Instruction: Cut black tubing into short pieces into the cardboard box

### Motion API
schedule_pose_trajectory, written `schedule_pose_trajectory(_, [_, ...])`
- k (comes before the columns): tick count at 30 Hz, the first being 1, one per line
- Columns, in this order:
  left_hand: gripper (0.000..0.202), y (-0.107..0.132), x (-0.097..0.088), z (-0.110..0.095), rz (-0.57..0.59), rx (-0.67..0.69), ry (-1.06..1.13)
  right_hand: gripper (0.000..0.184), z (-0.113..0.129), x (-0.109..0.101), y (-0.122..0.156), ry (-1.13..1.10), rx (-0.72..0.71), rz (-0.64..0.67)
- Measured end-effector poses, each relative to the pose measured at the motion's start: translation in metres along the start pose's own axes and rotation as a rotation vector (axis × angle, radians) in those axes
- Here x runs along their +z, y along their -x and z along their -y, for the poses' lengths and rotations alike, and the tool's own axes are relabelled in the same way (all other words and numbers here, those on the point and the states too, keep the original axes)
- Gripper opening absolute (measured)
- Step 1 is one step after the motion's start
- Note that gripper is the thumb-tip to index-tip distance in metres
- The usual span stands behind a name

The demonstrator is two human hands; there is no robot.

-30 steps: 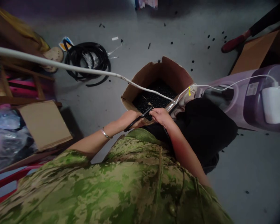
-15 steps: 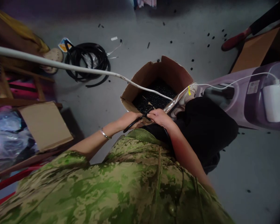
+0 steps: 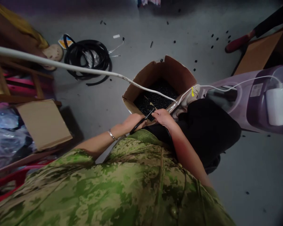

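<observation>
The grey floor (image 3: pixel 103 106) carries an open box (image 3: pixel 143 75), a black coil (image 3: pixel 105 58) toward its far left corner, black bits (image 3: pixel 174 41) toward its far edge.

Workshop: littered floor (image 3: pixel 96 103), coiled tubing (image 3: pixel 105 59)

Left hand (image 3: pixel 133 120) sitting slightly further right than in earlier pictures, bracelet (image 3: pixel 112 135) shifting with it. Scissors (image 3: pixel 138 125) also moving right; blade (image 3: pixel 150 113) showing again after being mostly hidden half second ago. Right hand (image 3: pixel 164 117) drawing back right since then, nearly regaining its first position. Cardboard (image 3: pixel 44 124) at left sliding slightly towards picture edge.
</observation>
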State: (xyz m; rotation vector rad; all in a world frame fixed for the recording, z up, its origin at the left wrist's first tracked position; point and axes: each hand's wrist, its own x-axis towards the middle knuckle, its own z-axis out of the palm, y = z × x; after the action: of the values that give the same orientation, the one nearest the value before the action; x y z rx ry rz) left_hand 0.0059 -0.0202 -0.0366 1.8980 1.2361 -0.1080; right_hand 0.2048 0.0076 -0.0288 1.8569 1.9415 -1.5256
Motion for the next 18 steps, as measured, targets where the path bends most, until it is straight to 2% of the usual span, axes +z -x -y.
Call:
schedule_pose_trajectory(5, [0.027,0.0,0.008,-0.001,0.005,0.008,-0.088,0.034,-0.001,0.0,-0.002,0.05,0.019,-0.004])
schedule_pose_trajectory(10, [0.029,-0.003,0.013,0.003,-0.022,-0.053,-0.109,0.034,-0.001,-0.001,-0.003,0.046,0.014,-0.02])
schedule_pose_trajectory(18, [0.023,-0.001,-0.012,0.01,0.021,0.119,-0.005,0.039,0.005,-0.002,0.005,-0.129,-0.175,0.033])
